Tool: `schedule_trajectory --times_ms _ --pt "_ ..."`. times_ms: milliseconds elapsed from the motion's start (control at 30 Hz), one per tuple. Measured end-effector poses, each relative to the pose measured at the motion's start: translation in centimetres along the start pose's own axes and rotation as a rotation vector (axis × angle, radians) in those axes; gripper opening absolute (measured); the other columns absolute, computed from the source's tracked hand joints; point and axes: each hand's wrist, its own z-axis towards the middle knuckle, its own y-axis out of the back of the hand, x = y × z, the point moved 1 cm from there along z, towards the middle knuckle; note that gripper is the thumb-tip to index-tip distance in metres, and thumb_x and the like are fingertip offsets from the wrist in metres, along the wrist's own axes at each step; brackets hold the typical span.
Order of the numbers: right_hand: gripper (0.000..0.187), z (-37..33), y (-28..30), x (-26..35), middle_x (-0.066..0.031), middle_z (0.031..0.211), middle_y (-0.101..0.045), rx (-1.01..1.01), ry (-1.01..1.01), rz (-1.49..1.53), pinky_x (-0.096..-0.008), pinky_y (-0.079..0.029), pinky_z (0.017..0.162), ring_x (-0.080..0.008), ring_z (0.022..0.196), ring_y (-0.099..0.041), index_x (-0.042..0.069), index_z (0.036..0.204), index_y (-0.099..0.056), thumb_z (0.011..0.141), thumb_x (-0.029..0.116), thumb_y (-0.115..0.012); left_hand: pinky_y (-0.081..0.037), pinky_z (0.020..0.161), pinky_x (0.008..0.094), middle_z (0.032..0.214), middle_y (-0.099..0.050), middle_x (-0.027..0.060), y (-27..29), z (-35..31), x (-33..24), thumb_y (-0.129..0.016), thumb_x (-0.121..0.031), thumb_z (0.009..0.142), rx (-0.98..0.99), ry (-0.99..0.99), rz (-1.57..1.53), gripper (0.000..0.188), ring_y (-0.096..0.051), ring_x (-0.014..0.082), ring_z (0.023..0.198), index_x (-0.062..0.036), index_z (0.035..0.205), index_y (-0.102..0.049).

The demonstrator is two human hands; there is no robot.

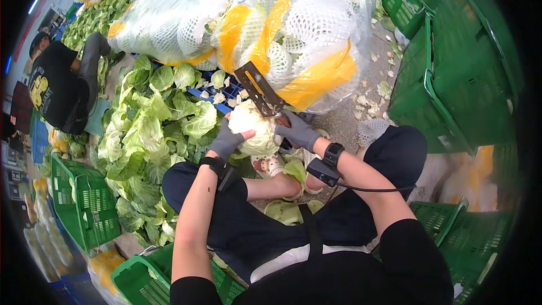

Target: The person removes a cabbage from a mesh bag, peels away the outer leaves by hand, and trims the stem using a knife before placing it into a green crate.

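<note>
A whitish cauliflower (255, 131) is held up between my knees, and my left hand (227, 140), in a grey glove with bare fingertips, is closed round its left side. My right hand (299, 131), gloved the same way, grips the handle of a knife (258, 89) at the cauliflower's right. The broad dark blade, with a long slot in it, points up and away to the left, over the far side of the head. Some of the right fingers are hidden behind the handle and the cauliflower.
A large heap of green leaves (152, 141) lies to my left. Ahead sits a big clear plastic bag (322, 22) of net-wrapped heads, beside a blue crate (204, 91). Green crates (84, 203) stand on both sides. Another person (59, 82) sits at the far left.
</note>
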Motion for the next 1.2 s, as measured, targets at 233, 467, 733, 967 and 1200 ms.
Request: schedule_trajectory --times_ms 233,467,733,967,1200 --pt "0.071 -4.7 -1.4 -0.5 -0.0179 0.126 -0.05 -0.039 -0.006 0.145 -0.0314 -0.037 0.099 -0.0224 0.115 -0.048 -0.001 0.137 -0.032 0.081 0.03 -0.062 -0.041 0.097 0.0336 0.127 -0.049 0.0182 -1.1 0.2 -3.2 -0.086 -0.03 0.062 0.114 0.098 0.31 0.106 -0.05 0.024 0.115 0.0065 0.139 -0.021" --pt "0.069 -7.0 1.2 -0.4 -0.0144 0.108 -0.059 -0.085 -0.1 0.035 -0.0294 -0.046 0.081 -0.0178 0.095 -0.056 0.002 0.13 -0.042 0.081 0.045 -0.065 -0.029 0.106 0.0359 0.139 -0.035 0.0253 -2.9 1.1 -6.0 -0.076 -0.043 0.071 0.126 -0.073 0.614 0.1 -0.034 0.0303 0.131 0.0007 0.142 -0.022" --pt "0.055 -15.0 1.8 -1.4 -0.0117 0.099 -0.057 -0.128 -0.151 -0.033 -0.0308 -0.044 0.082 -0.0175 0.091 -0.054 0.002 0.121 -0.046 0.084 0.039 -0.064 -0.04 0.096 0.036 0.124 -0.047 0.023 -2.5 1.5 -5.0 -0.074 -0.043 0.073 0.246 -0.043 0.591 0.086 -0.049 0.0295 0.114 0.0003 0.132 -0.031" --pt "0.04 -13.5 -0.4 -0.9 -0.0085 0.083 -0.05 -0.269 -0.227 0.182 -0.0328 -0.042 0.072 -0.0183 0.079 -0.05 0.004 0.105 -0.048 0.08 0.031 -0.064 -0.033 0.102 0.0348 0.13 -0.041 0.0235 -2.8 1.4 -4.2 -0.073 -0.048 0.073 0.233 -0.058 0.602 0.097 -0.042 0.0276 0.121 0.0024 0.139 -0.021" --pt "0.032 -6.5 -6.1 -1.6 -0.0111 0.082 -0.049 -0.507 -0.058 0.374 -0.036 -0.041 0.071 -0.0245 0.075 -0.049 0.003 0.094 -0.047 0.072 0.019 -0.063 -0.033 0.104 0.0368 0.144 -0.028 0.0249 -4.8 0.6 -5.5 -0.077 -0.053 0.067 0.044 0.124 0.633 0.121 -0.034 0.0311 0.131 0.0065 0.144 -0.005"
